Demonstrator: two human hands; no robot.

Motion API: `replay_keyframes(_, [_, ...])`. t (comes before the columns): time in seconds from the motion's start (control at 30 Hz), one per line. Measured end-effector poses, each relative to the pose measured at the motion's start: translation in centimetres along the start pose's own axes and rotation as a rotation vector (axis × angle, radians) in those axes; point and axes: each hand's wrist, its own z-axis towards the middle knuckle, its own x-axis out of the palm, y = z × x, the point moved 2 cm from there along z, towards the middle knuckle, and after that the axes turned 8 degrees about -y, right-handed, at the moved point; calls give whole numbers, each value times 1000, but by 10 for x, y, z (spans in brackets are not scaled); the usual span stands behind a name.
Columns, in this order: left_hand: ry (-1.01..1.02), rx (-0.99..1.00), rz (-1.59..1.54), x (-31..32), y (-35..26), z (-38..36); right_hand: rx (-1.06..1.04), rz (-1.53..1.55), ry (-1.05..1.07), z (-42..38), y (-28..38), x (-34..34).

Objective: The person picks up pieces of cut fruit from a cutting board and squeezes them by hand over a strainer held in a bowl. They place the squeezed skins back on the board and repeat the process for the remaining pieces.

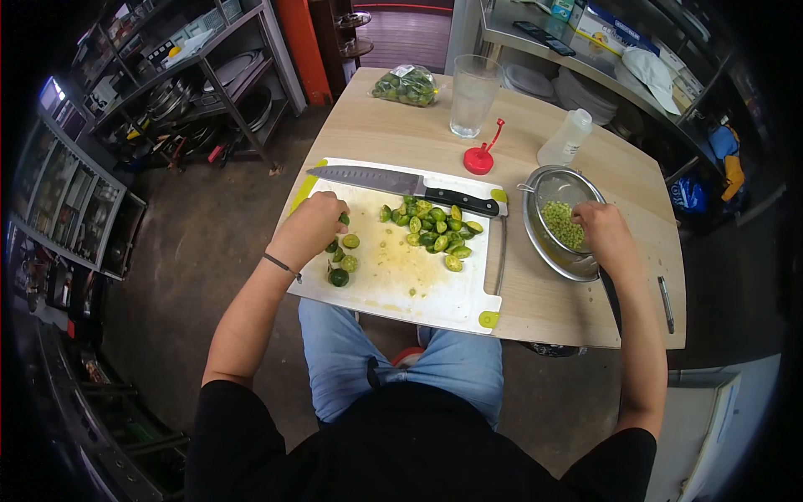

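My left hand is over the left side of the white cutting board, its fingers closed on a small green lime piece. Just below it lie several squeezed-looking lime halves. A pile of cut small limes covers the board's upper right part. Along the top edge rests a large kitchen knife with a black handle. My right hand is at the right side of a metal strainer, fingers pinched together above the pale green seeds or pulp in it. Whatever those fingers hold is hidden.
Behind the board stand a bag of whole limes, a tall glass, a red squeeze-bottle cap and a whitish bottle. A pen lies near the table's right edge. Metal shelves stand at the left.
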Motion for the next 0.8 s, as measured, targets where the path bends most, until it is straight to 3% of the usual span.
replay_keyframes(0.17, [-96,90,115,3,-1,-3,34,-47,4,-1,4,-2])
replay_keyframes(0.23, [-96,66,73,-2,-4,0,-2,45,-158,8,22,-17])
replay_keyframes(0.3, [-97,37,33,-14,-11,1,-50,81,-143,18,58,-30])
replay_keyframes(0.37, [-50,-168,-244,-29,-18,0,-161,164,-111,26,91,-23])
replay_keyframes(0.5, [-127,-193,-605,-20,-3,-2,-295,168,104,30,150,39])
replay_keyframes(0.57, [-164,-229,-1036,-19,-2,-5,-306,134,143,31,171,62])
replay_keyframes(0.7, [-232,-207,-1098,-27,3,-11,-347,81,18,36,198,71])
replay_keyframes(0.8, [-236,-198,-1155,-35,8,-11,-448,339,-61,51,237,78])
